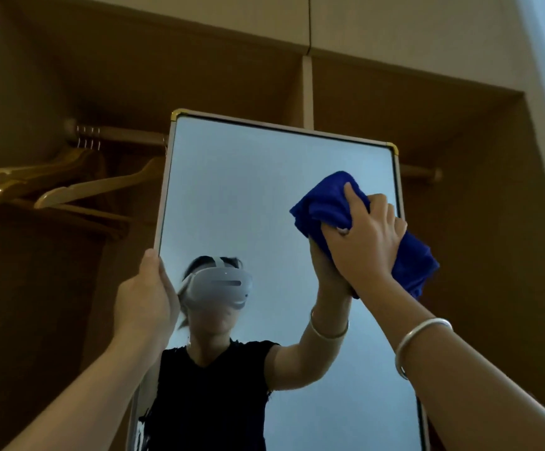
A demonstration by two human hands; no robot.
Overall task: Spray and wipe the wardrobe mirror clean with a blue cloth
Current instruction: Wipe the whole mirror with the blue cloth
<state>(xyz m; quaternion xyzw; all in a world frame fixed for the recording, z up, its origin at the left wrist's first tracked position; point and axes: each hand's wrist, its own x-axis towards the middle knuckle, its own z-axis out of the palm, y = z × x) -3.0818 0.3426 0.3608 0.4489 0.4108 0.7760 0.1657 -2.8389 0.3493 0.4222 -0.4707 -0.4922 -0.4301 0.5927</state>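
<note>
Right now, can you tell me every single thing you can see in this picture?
mirror: one, pale frame with gold top corners, standing in front of the wardrobe.
blue cloth: one, bunched up, pressed on the mirror's upper right.
wardrobe: one, brown, open, behind the mirror.
hanging rail: one, brown, across the wardrobe behind the mirror.
wooden hangers: several, light brown, on the rail at left.
reflection: one, black top and white headset, in the mirror's lower half.
bracelet: one, silver, on the right wrist.
left hand: grips the mirror's left edge.
right hand: holds the blue cloth against the glass.
</note>
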